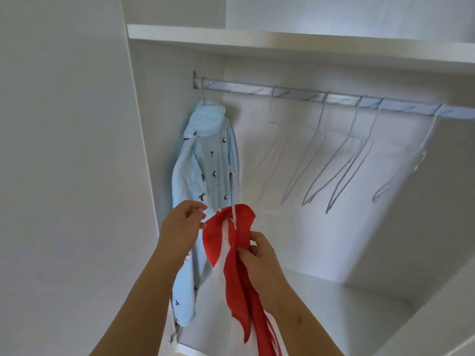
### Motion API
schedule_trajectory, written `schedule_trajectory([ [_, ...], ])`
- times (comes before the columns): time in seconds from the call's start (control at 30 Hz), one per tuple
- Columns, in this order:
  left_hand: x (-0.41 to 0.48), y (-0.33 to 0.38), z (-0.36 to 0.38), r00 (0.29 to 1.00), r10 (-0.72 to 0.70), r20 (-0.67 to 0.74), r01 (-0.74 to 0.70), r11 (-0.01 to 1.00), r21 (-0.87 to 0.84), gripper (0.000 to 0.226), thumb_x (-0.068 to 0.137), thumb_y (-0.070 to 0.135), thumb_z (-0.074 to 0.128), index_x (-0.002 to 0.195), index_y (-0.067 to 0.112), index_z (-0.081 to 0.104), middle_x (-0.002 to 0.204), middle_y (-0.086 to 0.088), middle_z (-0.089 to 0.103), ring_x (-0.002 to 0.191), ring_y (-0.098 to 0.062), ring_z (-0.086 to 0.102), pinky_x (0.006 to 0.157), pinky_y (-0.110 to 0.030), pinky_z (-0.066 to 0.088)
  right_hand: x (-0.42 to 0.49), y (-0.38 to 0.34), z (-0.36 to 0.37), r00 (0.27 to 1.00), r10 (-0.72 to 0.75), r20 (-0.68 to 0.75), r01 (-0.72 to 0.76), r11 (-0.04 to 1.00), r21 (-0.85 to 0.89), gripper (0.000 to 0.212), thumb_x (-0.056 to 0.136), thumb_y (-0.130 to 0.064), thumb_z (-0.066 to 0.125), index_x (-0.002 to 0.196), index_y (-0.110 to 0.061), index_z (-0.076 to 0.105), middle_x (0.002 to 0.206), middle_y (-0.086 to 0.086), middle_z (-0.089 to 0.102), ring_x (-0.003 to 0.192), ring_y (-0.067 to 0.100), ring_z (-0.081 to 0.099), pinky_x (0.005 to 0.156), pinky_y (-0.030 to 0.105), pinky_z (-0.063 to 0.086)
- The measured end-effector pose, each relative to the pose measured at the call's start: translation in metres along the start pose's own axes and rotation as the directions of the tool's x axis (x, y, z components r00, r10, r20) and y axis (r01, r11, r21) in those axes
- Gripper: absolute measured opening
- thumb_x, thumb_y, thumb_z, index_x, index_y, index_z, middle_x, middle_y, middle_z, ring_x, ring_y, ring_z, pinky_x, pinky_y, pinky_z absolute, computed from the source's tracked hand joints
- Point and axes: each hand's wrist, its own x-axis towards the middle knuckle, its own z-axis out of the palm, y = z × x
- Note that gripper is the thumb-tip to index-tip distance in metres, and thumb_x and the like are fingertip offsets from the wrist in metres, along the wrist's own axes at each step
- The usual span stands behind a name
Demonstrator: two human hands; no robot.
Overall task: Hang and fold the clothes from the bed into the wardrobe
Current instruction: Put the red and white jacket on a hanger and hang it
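shelf across upper frame | rail just below it, running left to right | hooded top hanging at rail's left end | bare hangers spaced along rail, right of it | garment lower centre, before the hooded top, between left hand and right hand, apparently on a hanger

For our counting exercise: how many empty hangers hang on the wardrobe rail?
5 empty hangers on the rail, right of the blue garment: one nearest it, three mid-rail, one far right. More may lie off-frame.
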Motion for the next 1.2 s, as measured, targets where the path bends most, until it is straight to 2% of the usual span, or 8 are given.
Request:
schedule_trajectory([
  [0.13,0.033,-0.006,-0.005,1.000,-0.014,0.024,0.014,1.000,-0.003,0.023,0.092,0.011,0.046,0.086,0.024,0.064,0.085,0.001,0.066,0.078,-0.017,0.063,0.074,-0.033,0.049,0.035,-0.009,0.021,1.000,-0.007,-0.013,0.008,0.998,0.068,0.026,0.094,-0.008,0.043,0.112,-0.024,0.052,0.102,0.006,0.067,0.090,0.023,0.067,0.085,0.039,0.055],
  [0.33,0.096,-0.002,-0.011,0.995,0.046,0.088,-0.043,0.999,-0.032,0.023,0.093,0.012,0.047,0.082,0.026,0.061,0.085,0.006,0.063,0.073,-0.007,0.060,0.063,-0.020,0.042,0.095,-0.037,0.050,0.983,0.005,-0.182,0.017,0.993,0.118,0.034,0.088,0.003,0.041,0.090,-0.029,0.054,0.094,0.010,0.067,0.086,0.031,0.066,0.082,0.044,0.053],
  [0.47,0.136,0.005,-0.011,0.986,0.073,0.152,-0.070,0.997,-0.025,0.024,0.093,0.014,0.049,0.079,0.029,0.062,0.083,0.010,0.065,0.074,-0.006,0.061,0.063,-0.020,0.042,0.127,-0.057,0.064,0.973,-0.026,-0.228,0.060,0.988,0.143,0.032,0.087,0.003,0.041,0.103,-0.017,0.060,0.093,0.009,0.068,0.086,0.028,0.066,0.081,0.041,0.055],
  [0.63,0.178,0.008,-0.010,0.978,0.116,0.174,-0.110,0.993,-0.041,0.024,0.092,0.017,0.050,0.079,0.033,0.061,0.087,0.009,0.065,0.080,-0.010,0.060,0.067,-0.023,0.043,0.157,-0.084,0.067,0.948,-0.045,-0.315,0.108,0.977,0.186,0.040,0.086,0.004,0.040,0.114,-0.016,0.059,0.093,0.011,0.069,0.062,0.017,0.062,0.047,0.018,0.047],
  [0.7,0.191,0.008,-0.010,0.980,0.112,0.166,-0.106,0.993,-0.047,0.022,0.092,0.017,0.049,0.082,0.033,0.061,0.090,0.010,0.062,0.083,-0.009,0.058,0.073,-0.025,0.045,0.168,-0.097,0.063,0.931,-0.070,-0.359,0.139,0.976,0.169,0.043,0.084,0.004,0.042,0.119,-0.016,0.058,0.094,0.009,0.069,0.062,0.016,0.062,0.046,0.016,0.046],
  [0.83,0.213,0.018,-0.009,0.972,0.171,0.160,-0.154,0.982,-0.110,0.025,0.093,0.016,0.050,0.081,0.037,0.056,0.090,0.014,0.059,0.081,0.003,0.052,0.070,-0.019,0.040,0.187,-0.132,0.056,0.910,-0.203,-0.360,0.265,0.955,0.131,0.054,0.080,0.004,0.051,0.129,-0.019,0.051,0.105,0.011,0.067,0.084,0.025,0.067,0.069,0.029,0.055],
  [1.03,0.231,0.031,-0.006,0.968,0.215,0.127,-0.193,0.968,-0.162,0.017,0.092,0.014,0.049,0.098,0.024,0.061,0.094,0.007,0.061,0.080,-0.001,0.056,0.064,-0.016,0.041,0.227,-0.184,0.042,0.860,-0.353,-0.369,0.425,0.895,0.137,0.054,0.077,0.007,0.058,0.124,-0.021,0.054,0.090,0.007,0.066,0.073,0.017,0.065,0.056,0.018,0.053],
  [1.2,0.233,0.028,-0.007,0.979,0.194,0.068,-0.187,0.978,-0.095,0.017,0.090,0.016,0.051,0.092,0.027,0.063,0.081,0.014,0.061,0.069,-0.004,0.056,0.062,-0.019,0.045,0.268,-0.180,0.038,0.900,-0.289,-0.326,0.330,0.941,0.076,0.054,0.077,0.018,0.047,0.124,-0.008,0.053,0.075,0.008,0.057,0.057,0.017,0.055,0.042,0.015,0.046],
])
